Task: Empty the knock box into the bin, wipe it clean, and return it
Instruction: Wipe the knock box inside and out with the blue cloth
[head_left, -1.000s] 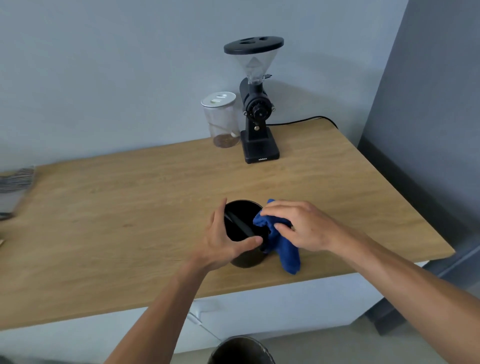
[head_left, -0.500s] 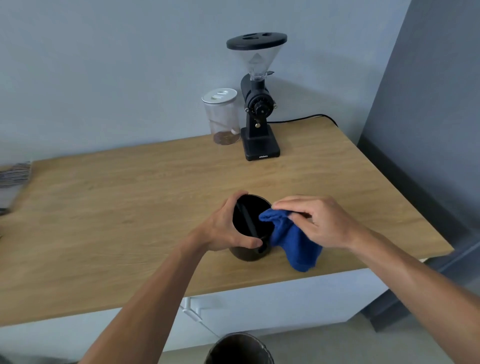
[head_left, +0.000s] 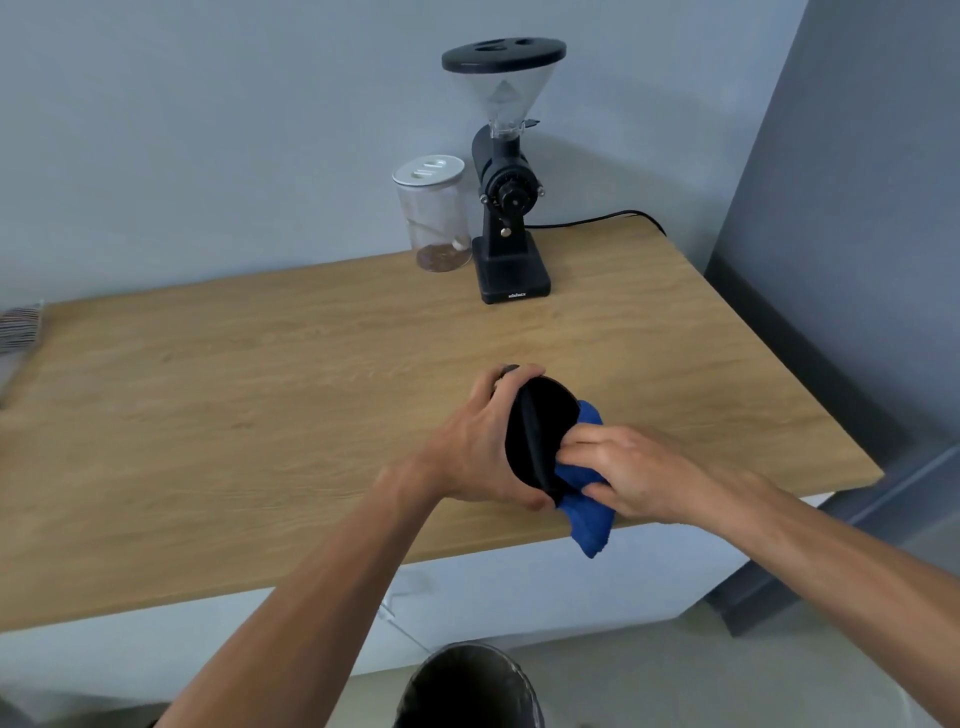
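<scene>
Box (head_left: 540, 431): black, round, bar across mouth.
Tilt: mouth turned rightward.
Left hand (head_left: 475, 447): clamped on box.
Right hand (head_left: 631, 473): cloth (head_left: 584, 512) pinched.

both forearms are reaching up from the lower frame, left hand (head_left: 478, 447) curling closed, right hand (head_left: 631, 470) pressing with fingers flat at centre.

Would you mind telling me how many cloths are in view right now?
1 for certain: a blue cloth pressed against the knock box by the right hand. The striped thing at the table's left edge may be another.
</scene>
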